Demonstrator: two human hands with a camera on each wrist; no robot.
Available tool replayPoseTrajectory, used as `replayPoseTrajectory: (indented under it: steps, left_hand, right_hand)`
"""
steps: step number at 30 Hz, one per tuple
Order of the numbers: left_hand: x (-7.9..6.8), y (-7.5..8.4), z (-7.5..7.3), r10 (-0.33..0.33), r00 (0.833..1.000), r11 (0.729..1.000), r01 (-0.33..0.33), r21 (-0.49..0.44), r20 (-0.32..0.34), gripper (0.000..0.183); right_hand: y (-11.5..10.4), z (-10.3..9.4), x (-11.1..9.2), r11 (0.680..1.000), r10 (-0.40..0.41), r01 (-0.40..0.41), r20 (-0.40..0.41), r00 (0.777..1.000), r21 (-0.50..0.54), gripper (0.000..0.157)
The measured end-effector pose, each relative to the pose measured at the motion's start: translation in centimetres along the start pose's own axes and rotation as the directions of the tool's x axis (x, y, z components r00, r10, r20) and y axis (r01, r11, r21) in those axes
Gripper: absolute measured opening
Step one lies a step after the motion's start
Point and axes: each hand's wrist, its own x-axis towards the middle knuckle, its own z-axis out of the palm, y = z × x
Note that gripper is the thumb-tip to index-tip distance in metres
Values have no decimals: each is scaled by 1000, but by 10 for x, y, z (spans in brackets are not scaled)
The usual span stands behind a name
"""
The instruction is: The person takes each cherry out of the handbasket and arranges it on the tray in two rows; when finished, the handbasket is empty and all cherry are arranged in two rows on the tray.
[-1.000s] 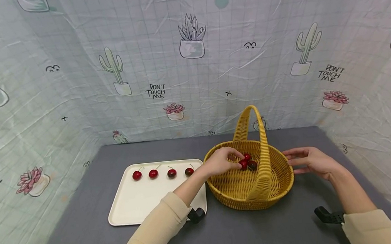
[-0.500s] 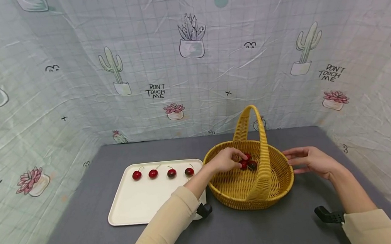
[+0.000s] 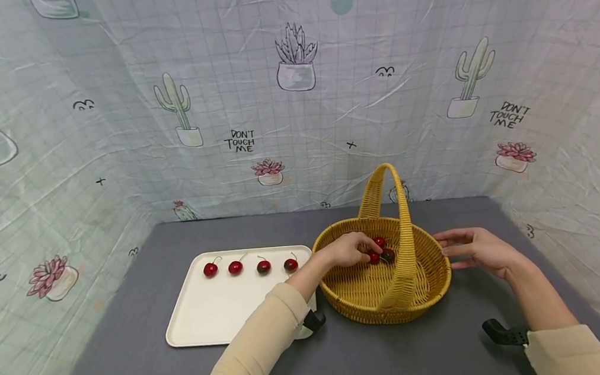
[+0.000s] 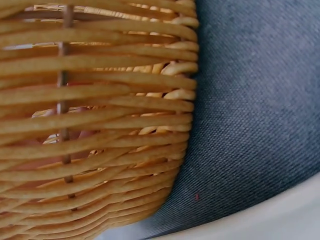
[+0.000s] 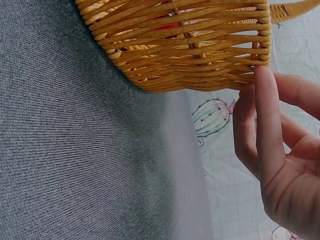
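In the head view my left hand [image 3: 347,249] reaches into the yellow wicker basket [image 3: 363,301] from its left side. Its thumb and forefinger pinch a red cherry [image 3: 374,257] low in the basket. Right beside that one lie another red cherry [image 3: 379,242] and a darker cherry [image 3: 387,255]. The basket wall hides most of the left hand in the left wrist view. At the basket's right side, my right hand [image 3: 479,250] rests its loosely extended fingertips against the outside of the rim; the right wrist view shows the thumb [image 5: 267,100] right at the wicker edge.
A cream tray [image 3: 209,314] lies left of the basket, with several cherries in a row near its far edge, among them a red cherry [image 3: 235,267]. The basket's tall handle [image 3: 404,226] arches beside the left hand. Patterned cloth [image 3: 205,88] encloses the grey table [image 3: 379,359].
My left hand and forearm have shifted right and a little down into the basket, fingers closing over the cherry. The right hand stays at the rim.
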Motion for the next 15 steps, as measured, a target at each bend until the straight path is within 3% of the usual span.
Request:
replayPoseTrajectory:
  steps: [7,15]
  left_hand:
    - [0,2,2,-33,999,999,33,25,-11,26]
    - [-2,2,2,-27,1000,999,26,44,9,19]
  right_hand:
    - [1,1,0,1000,1,-1,-6,1000,-7,62]
    - [2,0,0,1000,-10,10,-8,1000,-5,62]
